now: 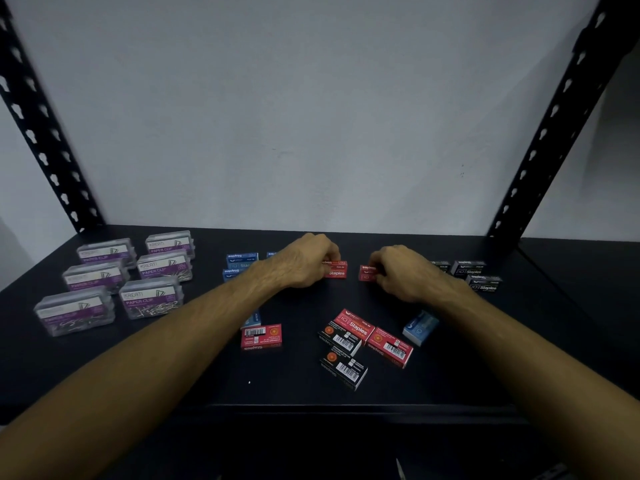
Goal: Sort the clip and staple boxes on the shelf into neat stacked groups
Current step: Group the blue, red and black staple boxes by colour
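Each grip is closed on a small red cardboard staple box at the back middle of the black shelf (104, 358): the left hand (306, 263) curls its fingers over the top of one red box (336, 270), and the right hand (398, 271) pinches a second red box (366, 273) just beside it, the two apart by a narrow gap; I judge they are being brought together to start a red group between the blue and black ones.

Nearest the viewer lies the unsorted part: a loose black staple box (343, 368) and a black-and-red cluster (360, 336) of boxes touching at odd angles, a lone red box with its barcode face up (261, 336), and a tilted light-blue box (420, 327). These look left until each colour has its place.

Farther back, blue staple boxes (241, 261) sit left of the hands and black staple boxes (479, 275) right, already grouped by colour. At far left, clear plastic paper clip boxes with purple labels (117, 278) stand in two tidy rows, probably finished
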